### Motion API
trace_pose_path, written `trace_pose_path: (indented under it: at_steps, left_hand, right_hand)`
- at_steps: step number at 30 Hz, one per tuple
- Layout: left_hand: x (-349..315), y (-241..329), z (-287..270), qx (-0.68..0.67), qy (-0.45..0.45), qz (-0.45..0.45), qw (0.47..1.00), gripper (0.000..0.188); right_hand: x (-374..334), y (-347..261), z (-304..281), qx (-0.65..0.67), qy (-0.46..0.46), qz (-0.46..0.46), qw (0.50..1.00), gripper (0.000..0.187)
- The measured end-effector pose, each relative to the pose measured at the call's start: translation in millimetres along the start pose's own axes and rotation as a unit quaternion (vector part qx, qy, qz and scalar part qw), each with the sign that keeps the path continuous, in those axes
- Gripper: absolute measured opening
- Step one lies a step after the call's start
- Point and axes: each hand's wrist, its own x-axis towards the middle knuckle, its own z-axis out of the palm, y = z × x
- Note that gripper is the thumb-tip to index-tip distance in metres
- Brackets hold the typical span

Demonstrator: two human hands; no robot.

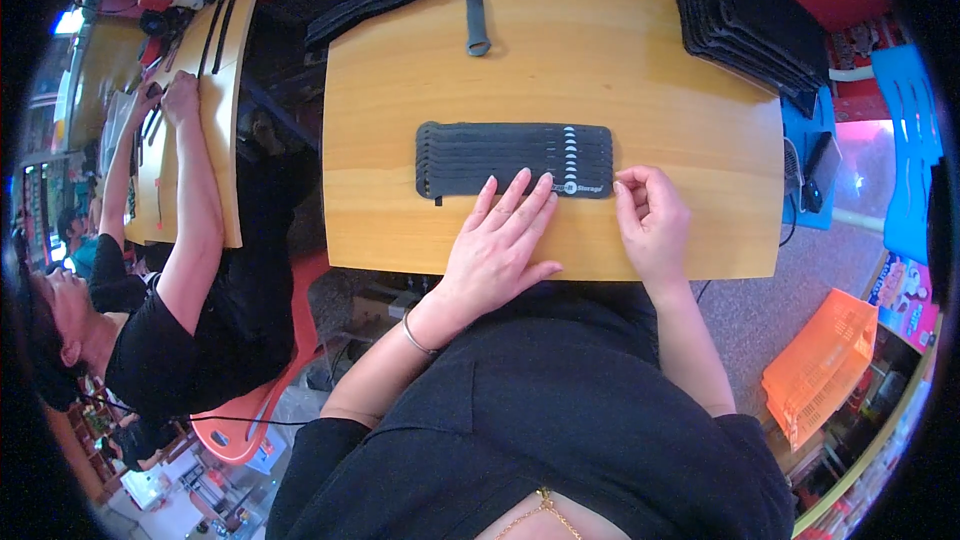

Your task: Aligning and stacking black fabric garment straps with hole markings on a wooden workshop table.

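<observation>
Several dark grey straps (pixel 490 148) lie overlapped in a neat row on the wooden table, with white printed marks near their right ends. My left hand (pixel 505 230) is spread flat, its fingertips on the lower edge of the nearest strap. At the right end of the row is my right hand (pixel 652 220), its fingers curled and thumb and index close together at the straps' edge. Whatever those fingers pinch is too small to make out. A tiny black tab (pixel 438 201) sticks out below the row's left end.
One loose grey strap (pixel 476 0) lies at the back beside a bundle of black straps (pixel 380 0). A stack of black strap sets (pixel 750 25) sits at the back right. An orange basket (pixel 820 365) is right of the table (pixel 700 250). A co-worker (pixel 170 310) works at another table leftward.
</observation>
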Motion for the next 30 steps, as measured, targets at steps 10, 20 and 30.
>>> trace_pose_path:
  at_steps: [10, 20, 30]
  left_hand:
    - [20.8, 12.9, 8.2, -0.009, -0.031, 0.066, 0.997, 0.085]
    - [48.4, 26.3, 18.6, -0.021, -0.012, 0.114, 0.993, 0.076]
    - [107.7, -66.4, -34.0, 0.041, 0.312, -0.132, 0.94, 0.032]
  right_hand:
    - [0.3, -0.2, -0.6, 0.014, 0.003, 0.004, 1.0, 0.013]
    - [-5.6, 14.0, -1.7, 0.158, 0.023, 0.077, 0.984, 0.021]
    - [-3.7, 5.1, -10.2, 0.255, 0.045, 0.099, 0.961, 0.02]
